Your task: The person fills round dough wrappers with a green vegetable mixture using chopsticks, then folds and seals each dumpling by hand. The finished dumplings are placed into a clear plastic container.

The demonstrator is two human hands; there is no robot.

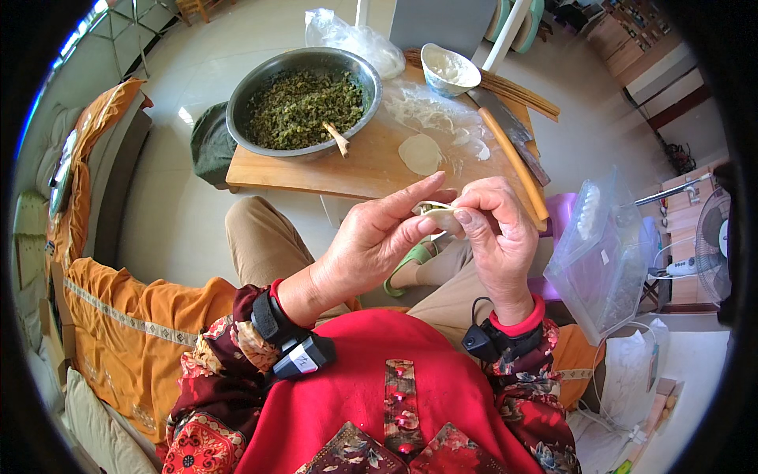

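Between my two hands is a dumpling [445, 220], its dough folded over with green filling showing at an open gap on the left. My left hand [379, 228] supports it with thumb and fingers, the index finger stretched out behind. On the other end, my right hand [497, 228] pinches the dough edge between thumb and forefinger. Beyond them on the wooden board [284, 172] lies a flat round dough wrapper [420, 154]. A large metal bowl [237, 127] of chopped green filling [296, 109] stands at the board's left, with a wooden stick or handle [337, 140] resting in it.
At the board's right lie a wooden rolling pin [514, 163], a cleaver [503, 115] and a bundle of thin sticks [521, 95]. A bowl of flour [451, 70] and a plastic bag [355, 41] are at the back. A clear plastic container [598, 260] stands right, over a purple stool [559, 222].
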